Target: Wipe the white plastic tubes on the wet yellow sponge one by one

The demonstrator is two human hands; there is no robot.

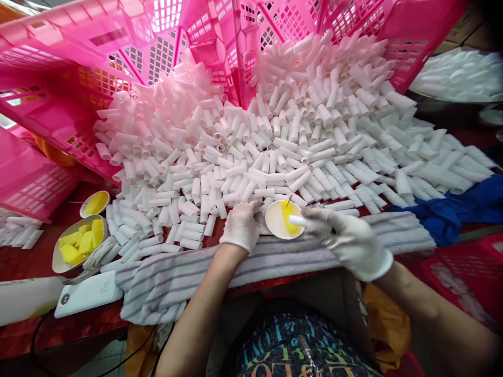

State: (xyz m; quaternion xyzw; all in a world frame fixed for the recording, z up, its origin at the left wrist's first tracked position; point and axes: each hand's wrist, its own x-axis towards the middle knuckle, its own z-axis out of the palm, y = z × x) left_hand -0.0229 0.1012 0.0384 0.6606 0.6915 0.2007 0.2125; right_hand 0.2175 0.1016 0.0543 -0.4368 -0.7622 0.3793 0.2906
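Note:
My right hand [351,243], in a white glove with darkened fingertips, is closed on a white tube [304,221]. One end of that tube reaches over the right rim of a small white bowl [274,222]. Inside the bowl lies a yellow piece [288,217] with a thin stick standing in it. At the bowl's left side is my left hand [240,226], also gloved, with its fingers curled in near the rim. Whatever they may hold is hidden. Many short white tubes [220,173] are heaped just beyond both hands.
Pink crates [98,34] lie tipped behind the heap. A striped towel [176,283] runs along the table's front edge. At left are a bowl of yellow chunks [57,256], a smaller bowl [84,209] and a white power bank [90,295]. Blue cloth [451,212] lies right.

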